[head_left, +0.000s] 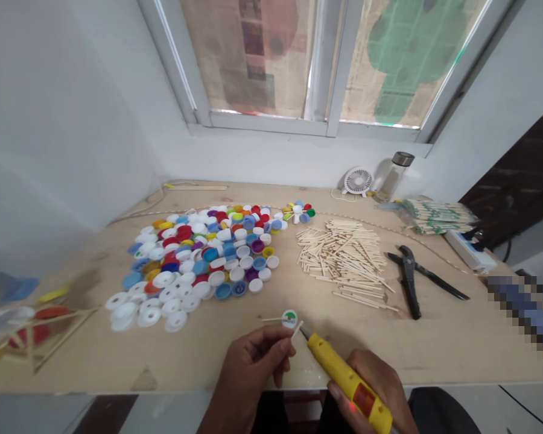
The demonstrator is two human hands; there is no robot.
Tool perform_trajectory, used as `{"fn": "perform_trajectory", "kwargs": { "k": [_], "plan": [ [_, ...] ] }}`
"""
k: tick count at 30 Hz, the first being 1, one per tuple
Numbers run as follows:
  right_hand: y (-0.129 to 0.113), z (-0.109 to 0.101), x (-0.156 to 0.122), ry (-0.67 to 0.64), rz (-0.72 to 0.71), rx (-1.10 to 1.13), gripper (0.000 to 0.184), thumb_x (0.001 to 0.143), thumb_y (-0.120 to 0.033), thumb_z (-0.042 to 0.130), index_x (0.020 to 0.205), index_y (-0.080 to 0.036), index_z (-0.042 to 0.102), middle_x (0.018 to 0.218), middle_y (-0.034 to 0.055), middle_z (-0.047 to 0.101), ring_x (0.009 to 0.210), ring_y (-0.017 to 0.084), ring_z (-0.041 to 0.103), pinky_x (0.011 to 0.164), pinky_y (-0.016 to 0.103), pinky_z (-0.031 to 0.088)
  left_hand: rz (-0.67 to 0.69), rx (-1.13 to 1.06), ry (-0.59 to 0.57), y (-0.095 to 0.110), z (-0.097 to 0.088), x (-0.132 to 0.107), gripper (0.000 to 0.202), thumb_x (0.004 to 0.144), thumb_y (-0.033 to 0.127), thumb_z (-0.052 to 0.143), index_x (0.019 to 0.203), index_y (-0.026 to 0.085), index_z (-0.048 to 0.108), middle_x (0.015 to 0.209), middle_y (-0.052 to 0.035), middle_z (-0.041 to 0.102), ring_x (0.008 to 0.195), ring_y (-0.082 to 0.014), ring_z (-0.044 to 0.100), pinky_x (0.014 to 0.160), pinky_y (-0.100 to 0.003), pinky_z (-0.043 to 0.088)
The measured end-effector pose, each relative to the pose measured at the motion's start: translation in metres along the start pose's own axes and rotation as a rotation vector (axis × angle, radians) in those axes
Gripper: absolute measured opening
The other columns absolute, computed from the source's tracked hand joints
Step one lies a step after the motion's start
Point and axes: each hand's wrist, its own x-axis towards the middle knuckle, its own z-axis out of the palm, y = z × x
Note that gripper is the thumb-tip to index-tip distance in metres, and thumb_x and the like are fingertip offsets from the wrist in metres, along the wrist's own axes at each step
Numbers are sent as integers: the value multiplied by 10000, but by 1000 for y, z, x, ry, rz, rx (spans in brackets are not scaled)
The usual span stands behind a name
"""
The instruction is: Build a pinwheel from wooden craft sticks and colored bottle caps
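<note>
Between the thumb and fingertips of my left hand (262, 357) is a short wooden stick (297, 330), tilted up to the right. Just beyond it a white bottle cap (289, 319) with a green print lies on the table, and another thin wooden stick (272, 319) reaches out from its left side. My right hand (373, 380) is wrapped round a yellow glue gun (339, 367), which has a small red light glowing on its body. The dark nozzle points up-left, close to the held stick; whether they touch I cannot tell.
Colourful bottle caps (208, 247) are heaped at left centre, beside a pile of wooden sticks (344, 253). Black-handled pliers (409, 283), a power strip (470, 250), bagged sticks (437, 216), a small fan (358, 181) and a bottle (393, 176) stand right. A stick-and-cap frame (57, 343) lies left.
</note>
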Motion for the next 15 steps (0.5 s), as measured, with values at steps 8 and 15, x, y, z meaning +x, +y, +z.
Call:
{"fn": "perform_trajectory", "kwargs": {
  "k": [8,15],
  "plan": [
    [10,-1,-1,85,-79,-31,315,913,-416,456,667,-221,435,526,-45,502,415,96,499,405,205,340,-80,-50,38,2,2,-3,327,493,373,845,708,151,738,556,-19,660,450,-90,506,401,-183,403],
    [64,-50,-13,117,-28,-80,77,898,-274,510,928,-233,568,765,47,649,672,198,619,590,297,454,-149,-154,22,-7,0,-3,363,466,361,873,711,148,710,541,-5,634,432,-96,502,377,-190,377]
  ]
}}
